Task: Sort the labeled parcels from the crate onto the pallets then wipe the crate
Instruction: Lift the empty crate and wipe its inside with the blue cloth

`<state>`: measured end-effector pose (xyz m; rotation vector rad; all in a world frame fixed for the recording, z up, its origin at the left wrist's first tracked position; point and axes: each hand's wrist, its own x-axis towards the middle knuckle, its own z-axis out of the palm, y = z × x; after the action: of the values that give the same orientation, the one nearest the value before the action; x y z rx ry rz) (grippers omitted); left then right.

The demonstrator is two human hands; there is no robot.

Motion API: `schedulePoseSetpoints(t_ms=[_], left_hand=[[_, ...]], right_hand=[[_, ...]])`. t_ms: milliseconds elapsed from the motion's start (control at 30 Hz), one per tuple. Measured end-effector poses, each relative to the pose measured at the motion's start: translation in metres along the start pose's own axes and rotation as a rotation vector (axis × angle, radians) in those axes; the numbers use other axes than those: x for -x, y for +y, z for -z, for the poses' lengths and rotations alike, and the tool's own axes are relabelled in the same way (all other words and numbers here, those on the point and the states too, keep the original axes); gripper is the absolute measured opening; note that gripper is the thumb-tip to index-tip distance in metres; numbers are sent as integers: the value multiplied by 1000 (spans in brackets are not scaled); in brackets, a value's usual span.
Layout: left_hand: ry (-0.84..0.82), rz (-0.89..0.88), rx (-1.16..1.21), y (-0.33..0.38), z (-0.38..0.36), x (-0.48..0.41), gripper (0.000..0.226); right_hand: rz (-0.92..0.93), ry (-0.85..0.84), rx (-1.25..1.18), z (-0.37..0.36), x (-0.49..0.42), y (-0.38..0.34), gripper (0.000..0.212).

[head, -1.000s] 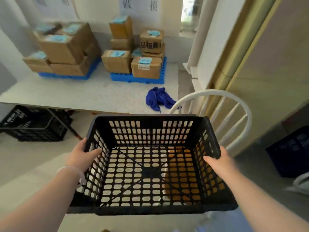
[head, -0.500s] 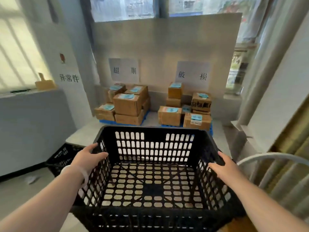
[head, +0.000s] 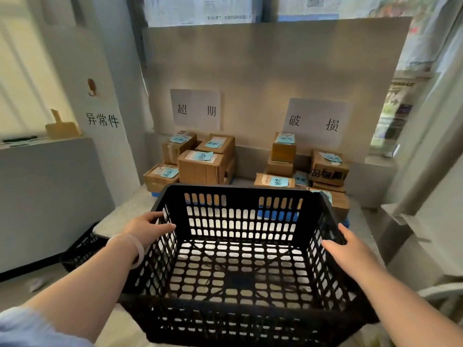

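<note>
Empty crate (head: 240, 197), both hands on it

Left hand (head: 147, 227) is clamped on the left rim, thumb inside and fingers curled round the outside. Right hand (head: 350, 249) grips the right rim the same way. The crate sits between them at the near edge of the table (head: 120, 216); can't tell if it's touching. Blue-labeled parcels are stacked behind it: one pile (head: 200, 169) under the left sign (head: 195, 110), the other (head: 283, 151) under the right sign (head: 314, 121).
</note>
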<state>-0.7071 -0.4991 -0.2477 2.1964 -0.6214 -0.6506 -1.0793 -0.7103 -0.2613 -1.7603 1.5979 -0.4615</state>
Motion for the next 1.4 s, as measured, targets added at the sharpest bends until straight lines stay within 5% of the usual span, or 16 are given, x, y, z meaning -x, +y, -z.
schedulePoseSetpoints(t_ms=[433, 1033, 1233, 1400], left_hand=[[-131, -36, -46, 4, -13, -133, 51], [-253, -158, -332, 23, -18, -246, 74], [-155, -208, -701, 31, -35, -235, 94], [-192, -485, -838, 68, -93, -205, 94]], right_hand=[[-148, -82, 209, -51, -84, -34, 91], [-263, -25, 393, -92, -138, -62, 132], [-243, -30, 350, -90, -135, -60, 120], [-229, -14, -70, -74, -137, -44, 70]])
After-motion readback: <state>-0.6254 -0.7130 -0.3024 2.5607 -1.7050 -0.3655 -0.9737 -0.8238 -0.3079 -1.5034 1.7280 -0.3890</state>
